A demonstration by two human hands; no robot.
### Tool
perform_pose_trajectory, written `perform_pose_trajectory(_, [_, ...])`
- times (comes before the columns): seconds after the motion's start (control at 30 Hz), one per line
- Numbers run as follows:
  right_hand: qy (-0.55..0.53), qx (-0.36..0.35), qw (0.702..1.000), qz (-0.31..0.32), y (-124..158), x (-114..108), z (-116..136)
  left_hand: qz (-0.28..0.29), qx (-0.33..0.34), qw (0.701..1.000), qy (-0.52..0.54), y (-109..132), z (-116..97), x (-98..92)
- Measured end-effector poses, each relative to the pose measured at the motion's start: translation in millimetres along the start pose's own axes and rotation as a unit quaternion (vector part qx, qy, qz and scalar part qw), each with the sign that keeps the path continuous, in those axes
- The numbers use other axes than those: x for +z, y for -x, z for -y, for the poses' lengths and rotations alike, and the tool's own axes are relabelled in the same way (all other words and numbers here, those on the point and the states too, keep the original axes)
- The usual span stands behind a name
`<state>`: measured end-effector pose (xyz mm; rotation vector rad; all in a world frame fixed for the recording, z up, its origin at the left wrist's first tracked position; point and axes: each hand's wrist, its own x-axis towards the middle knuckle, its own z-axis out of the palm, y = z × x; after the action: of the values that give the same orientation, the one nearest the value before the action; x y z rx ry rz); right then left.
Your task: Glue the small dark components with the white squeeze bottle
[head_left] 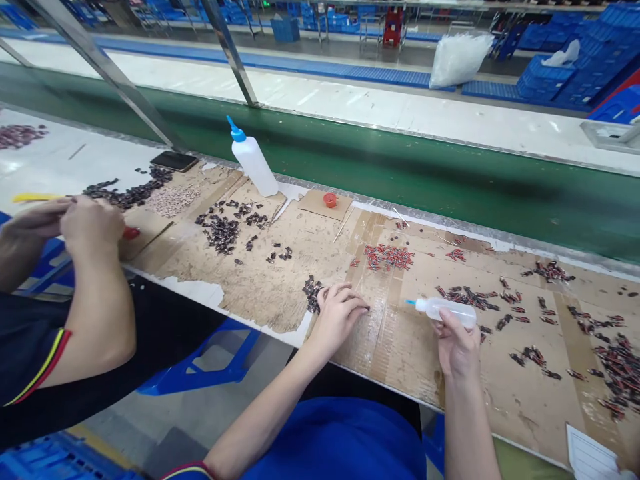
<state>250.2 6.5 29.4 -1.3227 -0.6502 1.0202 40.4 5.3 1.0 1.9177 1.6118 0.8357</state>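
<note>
My right hand (459, 350) is closed around a small clear squeeze bottle (453, 311), held sideways with its thin blue tip pointing left. Over the cardboard, my left hand (337, 319) has its fingers bent down, with a small dark part (367, 308) at the fingertips. Beside that wrist lies a little heap of small dark parts (313, 293). A pile of small red-and-black parts (389, 257) sits beyond and between my hands. Past the bottle, several dark parts with red pieces (467, 297) are spread out.
A co-worker's hands (90, 223) are busy at the left. A white bottle with a blue nozzle (254, 163) stands by the table's back edge, near a red cap (330, 199) on a cardboard piece. A green belt (400, 180) runs behind. More finished-looking parts (623, 370) lie far right.
</note>
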Motion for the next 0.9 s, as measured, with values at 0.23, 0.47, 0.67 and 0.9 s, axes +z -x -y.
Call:
perform_pose_trajectory(0.23, [0.100,-0.003,0.994,0.036,20,22,-17,0.039,-0.005,0.999,0.029,2,6,-5.7])
perform_pose_trajectory(0.47, [0.162,-0.028,0.985,0.046,26,32,-22,0.049,-0.045,0.998,0.011,1,-2,-6.7])
perform_pose_trajectory(0.67, [0.166,-0.033,0.984,0.057,27,35,-22,0.047,-0.050,0.998,0.011,-1,-3,-8.0])
perform_pose_trajectory(0.9, [0.158,-0.021,0.985,0.068,27,36,-22,0.038,-0.045,0.998,0.017,-1,-1,-6.2])
